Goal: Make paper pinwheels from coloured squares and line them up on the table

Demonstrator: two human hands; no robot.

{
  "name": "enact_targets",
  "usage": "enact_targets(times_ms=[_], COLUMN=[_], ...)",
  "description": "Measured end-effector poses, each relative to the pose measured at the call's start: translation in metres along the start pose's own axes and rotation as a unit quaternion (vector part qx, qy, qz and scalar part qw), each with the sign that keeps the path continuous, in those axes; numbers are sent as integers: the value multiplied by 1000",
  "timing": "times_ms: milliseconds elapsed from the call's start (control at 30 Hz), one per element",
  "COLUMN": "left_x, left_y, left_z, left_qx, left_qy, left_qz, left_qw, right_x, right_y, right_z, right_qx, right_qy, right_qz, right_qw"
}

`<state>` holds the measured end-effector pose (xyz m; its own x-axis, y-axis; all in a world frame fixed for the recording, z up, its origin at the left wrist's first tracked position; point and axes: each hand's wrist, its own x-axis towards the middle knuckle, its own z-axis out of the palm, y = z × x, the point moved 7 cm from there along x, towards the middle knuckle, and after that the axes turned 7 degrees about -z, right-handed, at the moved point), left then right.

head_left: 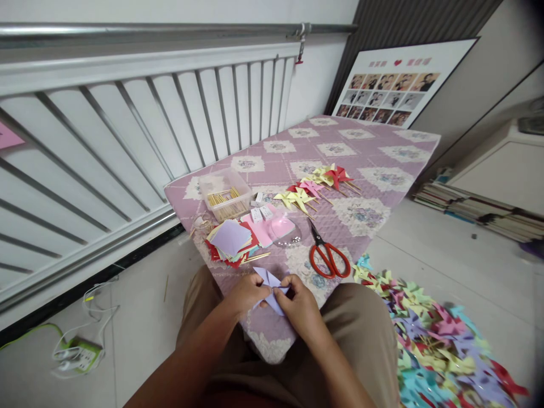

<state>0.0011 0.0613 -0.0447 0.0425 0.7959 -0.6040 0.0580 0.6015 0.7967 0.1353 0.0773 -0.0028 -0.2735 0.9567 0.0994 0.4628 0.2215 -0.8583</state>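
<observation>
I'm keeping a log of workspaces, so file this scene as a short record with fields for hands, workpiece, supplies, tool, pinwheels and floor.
Left hand: pinching folded lilac paper
Right hand: gripping the same paper, thumb near its middle
Workpiece: the lilac paper, held above the table's near corner
Supplies: stacked paper squares, lilac on top; clear tub holding thin sticks
Tool: red-handled scissors, lying on the table, unheld
Pinwheels on table: yellow, pink and red, on sticks
Floor: multicoloured pinwheel pile at right; green-and-white power strip at left
</observation>
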Motion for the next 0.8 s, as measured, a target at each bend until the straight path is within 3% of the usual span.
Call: enact_targets(times_ms=[233, 400, 633, 800], left_x=[4, 5, 1, 1], left_y=[-6, -7, 1, 1], left_z=[-1, -1, 3, 3], left_qx=[3, -1, -52, -17], left_qy=[4, 0, -58, -37], left_qz=[-11, -5, 2, 7], left_qw=[1000, 1000, 997, 999], right_x=[-1, 1, 2, 0], right_y=[3, 0, 0, 1], right_z=[4, 3, 1, 2], right_qx=[56, 50, 37, 38], right_qy=[28, 24, 28, 33], right_qz=[53, 57, 53, 35], right_qw=[997, 997, 998, 998])
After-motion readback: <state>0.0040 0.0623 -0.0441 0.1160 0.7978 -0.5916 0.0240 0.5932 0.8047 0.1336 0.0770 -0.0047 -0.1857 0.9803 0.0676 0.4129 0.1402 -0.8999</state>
